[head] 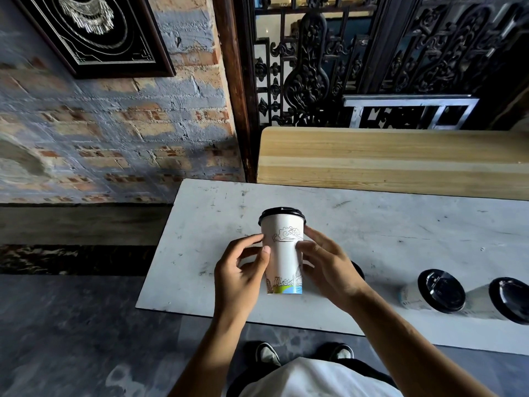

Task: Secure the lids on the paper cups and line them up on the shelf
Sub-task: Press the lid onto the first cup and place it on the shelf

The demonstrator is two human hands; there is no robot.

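A white paper cup (283,253) with line drawings and a black lid (282,214) on top is held upright over the white table (386,239). My left hand (243,270) grips its left side and my right hand (326,265) grips its right side. Two more lidded cups stand at the right on the table, one cup (432,292) nearer and another cup (503,300) at the frame edge. A dark lid (359,272) peeks out behind my right hand, mostly hidden.
A light wooden shelf (392,159) runs behind the table, against a carved dark screen (372,58). A brick wall (114,124) with a framed picture (94,32) is at the left. My shoes (303,353) stand on the grey floor below the table edge.
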